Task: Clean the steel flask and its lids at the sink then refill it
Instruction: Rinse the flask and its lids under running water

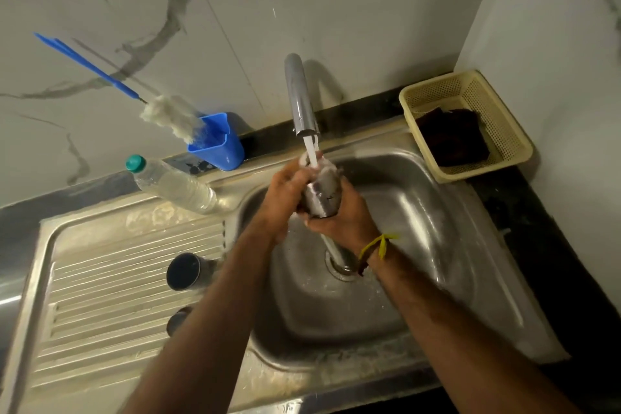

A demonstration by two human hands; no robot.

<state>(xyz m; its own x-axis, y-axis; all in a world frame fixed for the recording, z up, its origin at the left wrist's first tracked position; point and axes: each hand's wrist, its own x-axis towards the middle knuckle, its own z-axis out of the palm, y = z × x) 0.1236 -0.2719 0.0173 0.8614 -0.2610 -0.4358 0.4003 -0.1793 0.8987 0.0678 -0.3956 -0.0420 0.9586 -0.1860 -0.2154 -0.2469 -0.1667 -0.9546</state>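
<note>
Honestly the steel flask point(322, 193) is mostly buried: the left hand point(285, 193) and right hand point(339, 215) wrap around it, so only a blurry strip of metal shows, and its mouth is lost behind foam and the water stream point(311, 151). Can't tell if there's a sponge in there. The smaller lid point(178, 321) on the drainboard is half covered by the left forearm. The dark cloth in the cream basket point(504, 131) is too murky to make out. The brush handle point(84, 65) is smeared, and both arms run off the bottom edge.
</note>
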